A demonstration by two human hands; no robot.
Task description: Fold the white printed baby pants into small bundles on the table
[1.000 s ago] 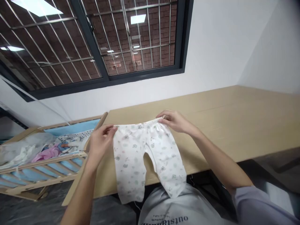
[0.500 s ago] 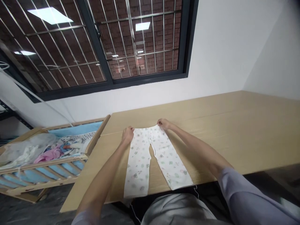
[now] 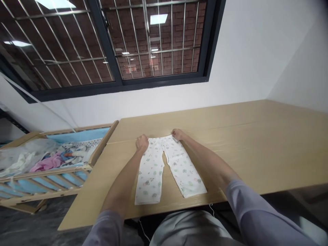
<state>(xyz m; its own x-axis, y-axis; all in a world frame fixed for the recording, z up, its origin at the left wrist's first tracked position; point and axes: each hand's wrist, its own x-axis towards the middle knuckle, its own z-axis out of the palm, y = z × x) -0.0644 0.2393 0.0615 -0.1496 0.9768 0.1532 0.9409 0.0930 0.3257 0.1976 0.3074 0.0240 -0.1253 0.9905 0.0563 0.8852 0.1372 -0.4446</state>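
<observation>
A pair of small white trousers (image 3: 151, 171) with a scattered print lies spread on the wooden table (image 3: 243, 150), waistband away from me and both legs pointing toward my body. My left hand (image 3: 142, 142) is closed at the left end of the waistband. At the right end of the waistband, my right hand (image 3: 177, 134) pinches the cloth between thumb and fingers. A narrow gap of bare table shows between the two legs, and the leg ends lie just inside the table's near edge.
To the left stands a wooden cot (image 3: 102, 143) with blue lining, holding a pink cloth (image 3: 47, 162), a clear plastic bag (image 3: 30, 153) and mixed fabrics. Behind the table are a white wall (image 3: 164, 99) and a barred window (image 3: 159, 44). A white cord (image 3: 144, 230) hangs below the near edge.
The trousers have slid away from me, so their leg ends now rest on the table rather than reaching its near edge. Both hands still hold the waistband. The view has shifted slightly.
</observation>
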